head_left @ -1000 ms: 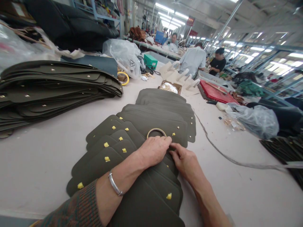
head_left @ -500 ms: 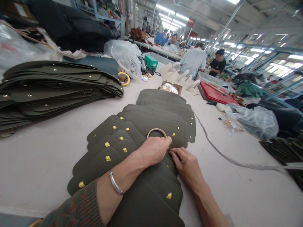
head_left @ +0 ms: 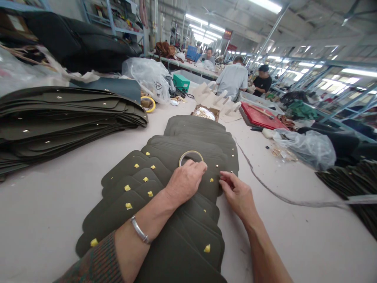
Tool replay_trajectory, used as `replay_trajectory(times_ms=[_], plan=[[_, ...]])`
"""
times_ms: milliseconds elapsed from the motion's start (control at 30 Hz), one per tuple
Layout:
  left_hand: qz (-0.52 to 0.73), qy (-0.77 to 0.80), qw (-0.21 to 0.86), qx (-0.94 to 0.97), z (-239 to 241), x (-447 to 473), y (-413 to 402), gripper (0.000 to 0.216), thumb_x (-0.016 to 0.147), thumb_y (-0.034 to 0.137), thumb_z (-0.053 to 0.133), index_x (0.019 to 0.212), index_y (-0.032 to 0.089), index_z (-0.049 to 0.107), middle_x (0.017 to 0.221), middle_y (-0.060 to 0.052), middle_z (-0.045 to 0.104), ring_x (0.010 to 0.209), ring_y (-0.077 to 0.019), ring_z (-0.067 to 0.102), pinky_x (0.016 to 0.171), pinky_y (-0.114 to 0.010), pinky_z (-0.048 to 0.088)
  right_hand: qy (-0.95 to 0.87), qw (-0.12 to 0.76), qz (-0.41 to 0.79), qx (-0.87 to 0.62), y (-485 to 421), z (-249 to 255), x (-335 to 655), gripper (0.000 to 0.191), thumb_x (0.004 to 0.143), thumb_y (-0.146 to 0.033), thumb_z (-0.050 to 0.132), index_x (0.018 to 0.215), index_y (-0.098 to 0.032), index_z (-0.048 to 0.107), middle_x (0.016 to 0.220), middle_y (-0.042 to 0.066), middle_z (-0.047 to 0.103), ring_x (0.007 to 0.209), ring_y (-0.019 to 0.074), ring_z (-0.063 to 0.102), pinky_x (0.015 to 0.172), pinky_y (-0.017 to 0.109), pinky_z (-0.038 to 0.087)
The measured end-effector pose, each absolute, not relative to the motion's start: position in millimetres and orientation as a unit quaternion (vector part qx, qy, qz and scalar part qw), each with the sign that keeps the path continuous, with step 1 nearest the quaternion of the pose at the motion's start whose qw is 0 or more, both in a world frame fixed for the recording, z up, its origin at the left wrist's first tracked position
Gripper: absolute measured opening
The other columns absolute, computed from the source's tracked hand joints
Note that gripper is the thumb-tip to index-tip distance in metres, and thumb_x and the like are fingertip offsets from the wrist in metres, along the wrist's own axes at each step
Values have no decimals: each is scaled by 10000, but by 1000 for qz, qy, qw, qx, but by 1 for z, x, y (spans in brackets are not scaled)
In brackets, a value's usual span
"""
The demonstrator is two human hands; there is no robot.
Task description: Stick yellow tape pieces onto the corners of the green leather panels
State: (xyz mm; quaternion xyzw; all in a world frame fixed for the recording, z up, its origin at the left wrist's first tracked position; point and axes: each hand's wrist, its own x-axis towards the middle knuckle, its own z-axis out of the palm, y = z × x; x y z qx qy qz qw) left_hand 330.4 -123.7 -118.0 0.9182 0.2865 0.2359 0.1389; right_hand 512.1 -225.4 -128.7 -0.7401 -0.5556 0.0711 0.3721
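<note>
Dark olive panels [head_left: 176,236] lie fanned out in an overlapping stack before me, dotted with small yellow tape pieces [head_left: 127,188]. My left hand [head_left: 187,179], a bangle on its wrist, is closed on the near rim of a thin roll of tape [head_left: 191,152] standing over the stack. Just beyond the stack's right edge is my right hand [head_left: 238,192], its thumb and forefinger brought together. Whether a small bit sits between those fingertips I cannot make out. Small metal studs [head_left: 217,166] show on the panels nearby.
A thick pile of folded olive panels [head_left: 67,118] stands at left, beside a yellow tape roll [head_left: 148,104]. Ahead are a box of metal pieces [head_left: 204,112] and a red board [head_left: 262,115]. A cord [head_left: 273,190] crosses the right side. Several people work farther back.
My right hand has moved away from my left, outward to the panels' right edge. The left hand keeps the tape roll. The camera view has shifted slightly.
</note>
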Motion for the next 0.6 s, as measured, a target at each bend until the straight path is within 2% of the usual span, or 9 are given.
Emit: replay_trajectory(times_ms=[133,333,433,600], plan=[[219,314,133,914,-119,334,-118,153,929,151,423,1017,219,527,948,-22,640,968,-193,529,796,-296,490,-561,369,53,-739,-220,-137,515,264,860,-278,487,1047,-207,660,889,46,728,785,188,683,743,323,542],[176,285,120,934,-118,332,-120,169,899,133,435,1013,203,538,892,-39,634,899,-220,556,830,-374,469,-554,374,62,-741,-222,-141,515,258,882,-278,480,1048,-197,660,928,60,736,789,199,696,747,345,552],[162,249,143,944,-119,330,-122,174,900,143,439,1029,206,539,880,-37,630,868,-206,582,809,-349,477,-549,385,61,-740,-223,-140,514,251,883,-287,490,1040,-202,666,919,59,739,778,199,694,739,347,555],[196,199,209,937,-114,325,-127,273,946,168,393,1201,234,465,1004,-19,667,929,-171,635,808,-289,494,-542,433,61,-718,-229,-134,505,221,877,-287,536,1019,-191,675,952,64,730,810,187,680,755,323,549]])
